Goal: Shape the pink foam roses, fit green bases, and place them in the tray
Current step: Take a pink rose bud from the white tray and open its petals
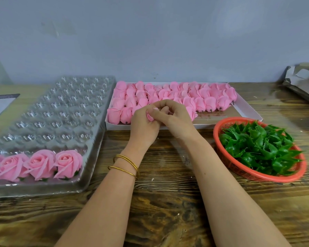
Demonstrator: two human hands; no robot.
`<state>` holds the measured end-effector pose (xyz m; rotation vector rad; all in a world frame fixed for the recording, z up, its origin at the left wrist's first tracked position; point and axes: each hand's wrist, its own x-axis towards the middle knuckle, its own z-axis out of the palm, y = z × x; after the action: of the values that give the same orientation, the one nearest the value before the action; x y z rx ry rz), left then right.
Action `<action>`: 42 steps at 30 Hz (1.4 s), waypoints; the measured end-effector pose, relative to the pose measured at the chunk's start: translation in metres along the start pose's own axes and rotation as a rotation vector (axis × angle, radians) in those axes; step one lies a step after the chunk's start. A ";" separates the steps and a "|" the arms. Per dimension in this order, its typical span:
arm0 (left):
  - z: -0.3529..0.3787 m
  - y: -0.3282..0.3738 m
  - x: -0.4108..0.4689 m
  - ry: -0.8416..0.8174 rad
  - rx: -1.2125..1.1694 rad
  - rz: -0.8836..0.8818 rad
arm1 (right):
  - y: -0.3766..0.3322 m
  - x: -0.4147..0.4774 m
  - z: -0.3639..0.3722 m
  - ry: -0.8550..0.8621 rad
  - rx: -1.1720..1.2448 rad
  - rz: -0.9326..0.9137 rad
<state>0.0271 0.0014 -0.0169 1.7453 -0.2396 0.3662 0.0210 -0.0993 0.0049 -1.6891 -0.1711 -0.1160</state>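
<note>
Containers: three.
- One clear plastic tray [48, 114].
- One white box [244, 108].
- One red basket [215, 130].

Finished roses [68, 163] in the clear plastic tray: four in view, in a single row along the near edge. The leftmost is cut by the frame edge.

Unshaped buds [210, 102] in the white box: several dozen, in overlapping rows. An exact count cannot be read.

Green bases [257, 145] in the red basket: one heap, too tangled to count.

Hands: two, the left hand [143, 128] and the right hand [175, 122]. Together they grip one single rose [149, 117].

Gold bangles [121, 169]: two, both on the left wrist.
</note>
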 end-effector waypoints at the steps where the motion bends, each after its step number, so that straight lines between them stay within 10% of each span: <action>1: 0.000 0.000 0.000 0.002 0.002 -0.003 | 0.000 0.000 0.000 -0.002 0.005 -0.003; 21: 0.001 0.000 0.002 0.113 0.071 0.058 | 0.007 0.008 -0.005 0.022 0.400 0.099; 42: -0.003 -0.003 0.003 0.072 -0.322 -0.216 | 0.004 -0.003 -0.005 -0.211 0.025 -0.038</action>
<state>0.0308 0.0053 -0.0174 1.4215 -0.0524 0.2185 0.0185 -0.1051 0.0008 -1.6717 -0.3609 0.0369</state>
